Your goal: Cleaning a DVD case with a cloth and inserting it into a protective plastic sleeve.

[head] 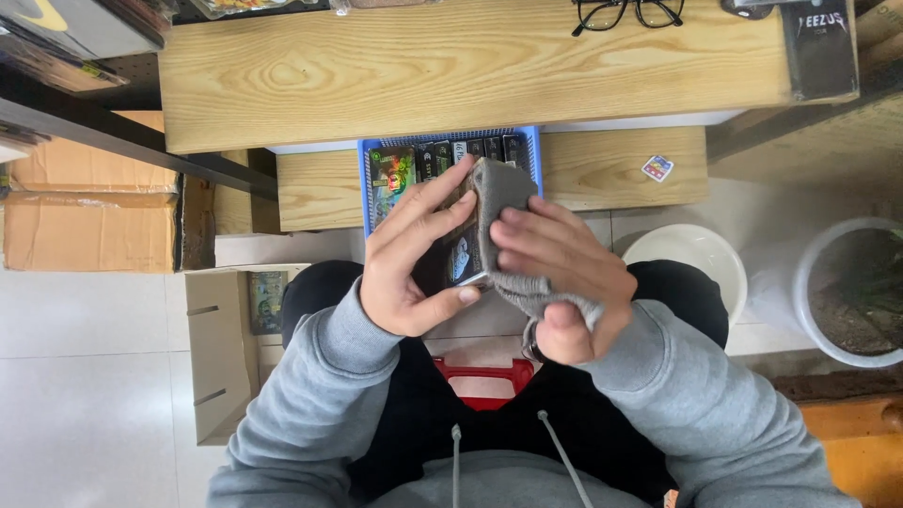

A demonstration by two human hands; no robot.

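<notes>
My left hand [414, 254] grips a small dark flat case [463, 256] with a picture on its cover, thumb on its lower edge and fingers along its top. My right hand [560, 273] presses a grey cloth [503, 193] against the case; the cloth drapes over the case's upper end and hangs below my palm. Both hands are held above my lap, in front of a blue plastic basket [533, 146] that holds several similar dark cases standing upright.
The basket rests on a low wooden shelf [611, 169] under a wooden desk [470, 66] with black glasses [627, 13]. Cardboard boxes [89, 216] stand left, a white bowl [691, 254] and white planter [851, 292] right. A red stool [484, 381] is beneath me.
</notes>
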